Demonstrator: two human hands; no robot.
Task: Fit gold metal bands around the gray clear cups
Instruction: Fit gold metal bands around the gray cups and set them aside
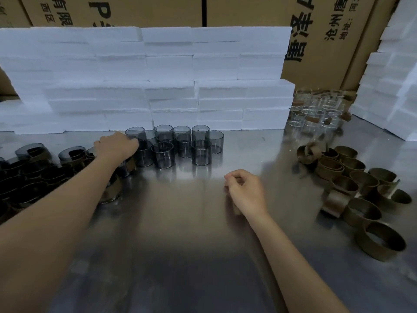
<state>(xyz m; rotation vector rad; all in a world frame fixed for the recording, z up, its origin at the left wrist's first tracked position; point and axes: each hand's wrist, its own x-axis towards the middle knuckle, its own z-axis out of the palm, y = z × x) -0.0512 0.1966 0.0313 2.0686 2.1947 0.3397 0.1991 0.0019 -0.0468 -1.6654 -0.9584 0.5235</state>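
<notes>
From the head view, the step in hand looks like fetching the next bare cup: the left hand (117, 144) reaches out over the left edge of the cluster of gray clear cups (178, 144), which stands upright on the tabletop (180, 222) just in front of the wall of white foam blocks (146, 80). To do it well, I judge the hand should take only the outermost cup at that left edge, lifting it straight up so its neighbours, which stand touching one another, are not knocked over, and bring it toward the near middle of the tabletop where a band can be slid on squarely. The left grip lies knuckles-up over the cups at the cluster's left edge; its fingers are hidden beneath the back of the hand, so I cannot tell whether they have closed on a cup or only touch one. The right hand (244, 190) hangs nearer than the cluster and to its right, over bare tabletop, its grip loosely curled with fingertips drawn toward the thumb and nothing visible in it. The gold metal bands (361, 188) lie in a loose heap well to the right of the cluster; banded cups (33, 168) are massed to its left, and clear glasses (316, 111) stand beyond the bands, to the cluster's far right.
</notes>
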